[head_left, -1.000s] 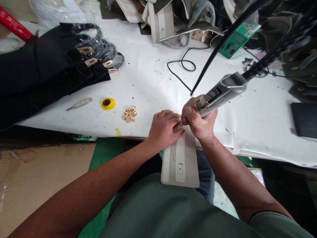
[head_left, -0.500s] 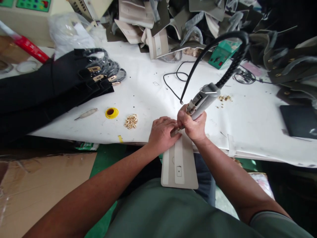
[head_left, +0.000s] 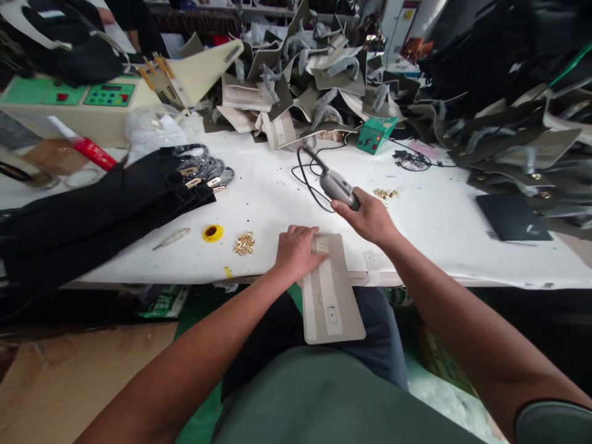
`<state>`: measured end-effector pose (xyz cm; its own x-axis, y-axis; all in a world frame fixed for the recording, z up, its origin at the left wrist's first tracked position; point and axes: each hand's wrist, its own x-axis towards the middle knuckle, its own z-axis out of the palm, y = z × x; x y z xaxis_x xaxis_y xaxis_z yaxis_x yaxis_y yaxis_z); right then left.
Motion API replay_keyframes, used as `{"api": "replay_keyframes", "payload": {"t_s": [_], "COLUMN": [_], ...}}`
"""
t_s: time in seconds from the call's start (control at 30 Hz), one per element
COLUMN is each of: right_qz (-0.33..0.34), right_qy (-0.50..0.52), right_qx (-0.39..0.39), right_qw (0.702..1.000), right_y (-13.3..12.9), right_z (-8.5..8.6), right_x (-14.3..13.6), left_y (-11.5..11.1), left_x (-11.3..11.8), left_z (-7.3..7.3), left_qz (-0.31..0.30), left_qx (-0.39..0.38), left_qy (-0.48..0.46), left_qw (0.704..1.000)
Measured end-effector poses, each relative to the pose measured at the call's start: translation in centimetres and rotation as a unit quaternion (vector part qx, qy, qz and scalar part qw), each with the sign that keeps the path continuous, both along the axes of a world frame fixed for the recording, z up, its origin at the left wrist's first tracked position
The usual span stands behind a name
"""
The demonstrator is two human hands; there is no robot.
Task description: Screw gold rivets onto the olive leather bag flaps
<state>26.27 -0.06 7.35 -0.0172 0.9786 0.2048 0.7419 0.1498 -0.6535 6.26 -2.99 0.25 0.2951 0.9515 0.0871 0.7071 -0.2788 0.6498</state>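
Head view: the left hand (head_left: 296,251) clamped a flat beige panel (head_left: 333,290) overhanging the white desk (head_left: 277,203), the right hand (head_left: 367,214) gripped a grey corded tool (head_left: 337,188), and a round yellow cup (head_left: 221,234) showed dark brown inside.

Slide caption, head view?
Left hand rests on a beige panel overhanging the table edge; right hand holds a corded gray handheld tool.

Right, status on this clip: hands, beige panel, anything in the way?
Left hand on beige panel, panel overhanging table. Right hand holding grey tool, apart from panel. Black cord looped beyond; no obstruction seen.
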Motion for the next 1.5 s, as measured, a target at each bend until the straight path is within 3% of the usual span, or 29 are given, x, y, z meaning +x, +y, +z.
{"api": "replay_keyframes", "payload": {"t_s": [0.07,0.13,0.23,0.3,0.4,0.5,0.57,0.63,0.73,0.8,0.87,0.9,0.97,1.07,1.17,1.27,1.37,1.43,1.5], "right_qz": [-0.016,-0.029,-0.037,-0.047,-0.05,-0.033,-0.018,-0.002,-0.008,-0.013,0.005,0.019,0.057,0.132,0.201,0.203,0.2,0.216,0.229], "right_qy": [-0.129,-0.194,-0.227,-0.205,-0.043,0.145,0.23,0.334,0.436,0.439,0.425,0.417,0.397,0.398,0.418,0.396,0.304,0.203,0.093], "right_qx": [-0.05,-0.084,-0.08,-0.031,0.021,-0.082,-0.179,-0.255,-0.326,-0.35,-0.364,-0.369,-0.383,-0.4,-0.409,-0.382,-0.275,-0.208,-0.15], "right_qw": [0.99,0.977,0.97,0.977,0.998,0.985,0.956,0.907,0.839,0.828,0.829,0.83,0.832,0.815,0.786,0.81,0.89,0.932,0.957], "right_y": [0.4,0.5,-0.1,-1.4,-5.2,-10.8,-14.4,-17.2,-18.6,-18.0,-16.6,-15.9,-14.6,-13.4,-12.1,-9.6,-6.1,-4.0,-2.4], "right_z": [-1.7,-3.6,-5.4,-5.5,-4.6,-3.7,-3.7,-3.8,-3.4,-2.4,-1.1,-0.5,0.6,1.5,1.6,0.5,-1.7,-3.4,-4.9], "right_x": [2.2,3.8,5.2,5.5,5.5,4.7,3.8,2.7,1.2,0.7,0.2,-0.2,-1.6,-5.0,-8.6,-11.5,-13.9,-15.4,-16.7], "left_y": [0.7,1.2,0.6,-0.6,-3.4,-6.4,-8.3,-10.0,-12.2,-13.5,-14.7,-15.3,-16.5,-17.6,-17.9,-17.9,-18.1,-18.4,-18.6], "left_x": [0.0,-0.2,-0.8,-1.5,-3.0,-4.5,-5.3,-5.8,-6.4,-7.1,-8.0,-8.3,-8.6,-8.3,-8.4,-9.9,-11.4,-12.0,-12.3], "left_z": [0.5,1.1,1.9,2.4,3.0,3.0,2.6,2.0,1.0,0.7,1.1,1.5,2.6,3.7,3.4,2.8,2.5,2.3,2.1], "left_qz": [0.004,0.003,-0.004,0.003,0.037,0.097,0.145,0.183,0.22,0.258,0.283,0.266,0.167,0.009,0.022,0.159,0.294,0.332,0.349], "left_qx": [-0.037,-0.084,-0.164,-0.212,-0.258,-0.267,-0.261,-0.263,-0.274,-0.222,-0.1,-0.033,0.062,0.083,0.054,-0.064,-0.186,-0.214,-0.219], "left_qy": [-0.019,-0.051,-0.121,-0.175,-0.268,-0.372,-0.429,-0.472,-0.501,-0.457,-0.339,-0.267,-0.145,-0.078,-0.121,-0.22,-0.367,-0.465,-0.523], "left_qw": [0.999,0.995,0.979,0.961,0.927,0.884,0.853,0.821,0.791,0.822,0.892,0.926,0.973,0.993,0.991,0.96,0.863,0.792,0.747]}}
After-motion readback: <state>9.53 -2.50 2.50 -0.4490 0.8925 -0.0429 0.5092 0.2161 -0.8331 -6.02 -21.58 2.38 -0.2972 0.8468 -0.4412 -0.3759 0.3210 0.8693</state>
